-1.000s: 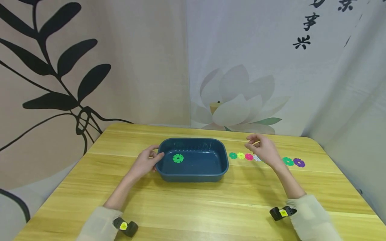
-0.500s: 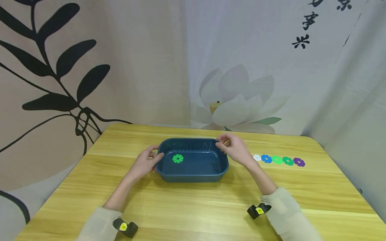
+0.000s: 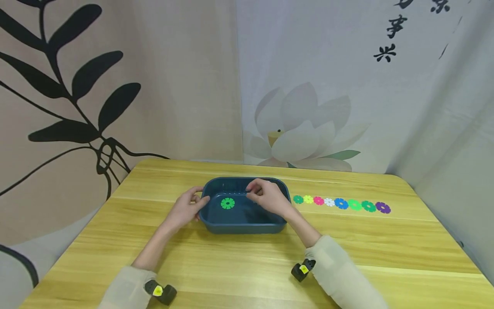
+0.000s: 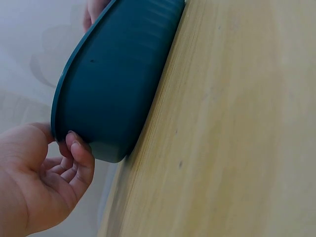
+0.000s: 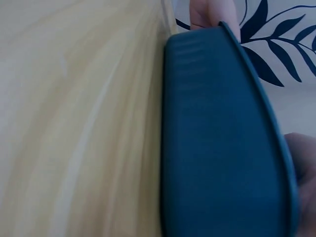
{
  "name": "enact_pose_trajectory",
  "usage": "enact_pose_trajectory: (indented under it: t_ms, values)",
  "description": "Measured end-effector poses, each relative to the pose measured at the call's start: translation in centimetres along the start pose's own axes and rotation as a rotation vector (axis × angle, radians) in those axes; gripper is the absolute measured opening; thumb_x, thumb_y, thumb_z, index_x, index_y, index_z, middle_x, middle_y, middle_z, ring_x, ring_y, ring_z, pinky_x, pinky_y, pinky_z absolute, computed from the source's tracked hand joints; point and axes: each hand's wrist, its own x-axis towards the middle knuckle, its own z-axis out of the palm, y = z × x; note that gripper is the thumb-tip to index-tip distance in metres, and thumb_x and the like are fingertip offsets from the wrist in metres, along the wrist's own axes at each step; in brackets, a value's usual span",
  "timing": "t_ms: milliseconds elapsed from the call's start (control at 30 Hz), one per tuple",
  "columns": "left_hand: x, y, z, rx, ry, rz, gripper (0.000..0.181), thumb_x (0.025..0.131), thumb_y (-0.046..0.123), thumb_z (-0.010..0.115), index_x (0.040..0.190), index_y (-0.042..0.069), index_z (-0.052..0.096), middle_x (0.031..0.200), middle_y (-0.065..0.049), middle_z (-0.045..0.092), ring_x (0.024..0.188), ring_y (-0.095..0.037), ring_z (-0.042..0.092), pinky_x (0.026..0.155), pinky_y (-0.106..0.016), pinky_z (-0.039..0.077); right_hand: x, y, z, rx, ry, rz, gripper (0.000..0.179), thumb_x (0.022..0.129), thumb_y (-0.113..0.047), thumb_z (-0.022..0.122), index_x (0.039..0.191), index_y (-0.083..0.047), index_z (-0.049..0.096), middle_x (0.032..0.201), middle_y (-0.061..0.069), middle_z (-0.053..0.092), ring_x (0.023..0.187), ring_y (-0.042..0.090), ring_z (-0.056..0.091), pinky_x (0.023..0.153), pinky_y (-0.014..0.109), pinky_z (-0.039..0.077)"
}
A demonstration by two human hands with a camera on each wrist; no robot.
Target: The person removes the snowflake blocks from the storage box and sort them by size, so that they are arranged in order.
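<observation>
A dark blue rectangular basin [image 3: 254,216] rests on the table, with one green notched plastic disc [image 3: 227,200] lying on its floor toward the left. My left hand [image 3: 186,209] grips the basin's left end, thumb over the rim; the left wrist view shows that hand [image 4: 44,173] with its fingers curled at the basin wall [image 4: 108,84]. Over the basin's right half hovers my right hand [image 3: 270,198], fingers loosely bent, to the right of the green disc. No disc shows at its fingertips. In the right wrist view, the basin side [image 5: 217,138] covers most of that hand [image 5: 303,163].
Right of the basin, several notched discs lie in a row, from a small teal disc [image 3: 298,199] through a blue disc [image 3: 341,200] to a purple disc [image 3: 383,204]. A printed curtain [image 3: 185,86] hangs behind the wooden table [image 3: 231,266].
My right hand has travelled left from above the disc row, past the basin's right rim, to over its inside. The left hand, basin and green disc stay in place.
</observation>
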Motion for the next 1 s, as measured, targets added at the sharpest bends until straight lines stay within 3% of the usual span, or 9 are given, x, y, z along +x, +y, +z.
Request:
enact_pose_trajectory:
  t_ms: [167,433,600,800,900,1000]
  values:
    - [0.0,0.0,0.1,-0.006,-0.002,0.000,0.050,0.103,0.015,0.060,0.145,-0.006,0.043,0.082,-0.012,0.057,0.056,-0.017,0.056,0.050,-0.027,0.052,1.2,-0.2,1.8,0.026,-0.050,0.012,0.019,0.098,-0.013,0.066,0.113,-0.001,0.067,0.096,0.006,0.069,0.081,0.017,0.068,0.069,0.030,0.056]
    - [-0.1,0.1,0.2,-0.003,-0.008,0.003,0.050,0.103,0.015,0.060,0.145,-0.006,0.042,0.081,-0.012,0.057,0.056,-0.017,0.057,0.050,-0.028,0.052,2.9,-1.1,3.6,-0.047,-0.107,0.014,0.021,0.097,-0.012,0.067,0.115,-0.001,0.068,0.102,0.009,0.070,0.091,0.022,0.067,0.076,0.031,0.055]
    - [-0.1,0.0,0.1,-0.014,-0.015,0.004,0.050,0.104,0.015,0.059,0.145,-0.006,0.042,0.082,-0.013,0.057,0.057,-0.017,0.057,0.051,-0.027,0.052,4.0,-1.4,4.3,-0.097,-0.182,0.058,0.030,0.096,-0.013,0.068,0.123,0.001,0.066,0.096,0.008,0.071,0.086,0.020,0.066,0.078,0.036,0.055]
    - [-0.1,0.0,0.1,-0.012,-0.018,0.011,0.049,0.104,0.016,0.059,0.145,-0.006,0.043,0.083,-0.015,0.058,0.057,-0.017,0.057,0.050,-0.028,0.052,4.8,-1.0,5.2,-0.179,-0.254,0.090,0.041,0.095,-0.021,0.073,0.130,-0.004,0.063,0.091,0.004,0.067,0.077,0.014,0.058,0.072,0.030,0.051]
    - [-0.2,0.1,0.0,-0.009,-0.017,0.016,0.049,0.104,0.016,0.059,0.145,-0.006,0.043,0.083,-0.017,0.058,0.057,-0.018,0.057,0.050,-0.028,0.052,4.6,-2.0,5.1,-0.205,-0.260,0.121,0.039,0.094,-0.016,0.074,0.129,-0.004,0.064,0.094,0.008,0.066,0.075,0.015,0.055,0.070,0.029,0.048]
    - [-0.1,0.1,0.0,-0.002,-0.014,0.017,0.049,0.104,0.016,0.059,0.145,-0.006,0.043,0.083,-0.016,0.058,0.057,-0.018,0.057,0.050,-0.027,0.052,4.4,-2.3,5.3,-0.234,-0.250,0.137,0.030,0.092,-0.016,0.076,0.119,-0.006,0.068,0.095,0.005,0.064,0.073,0.014,0.052,0.067,0.027,0.045]
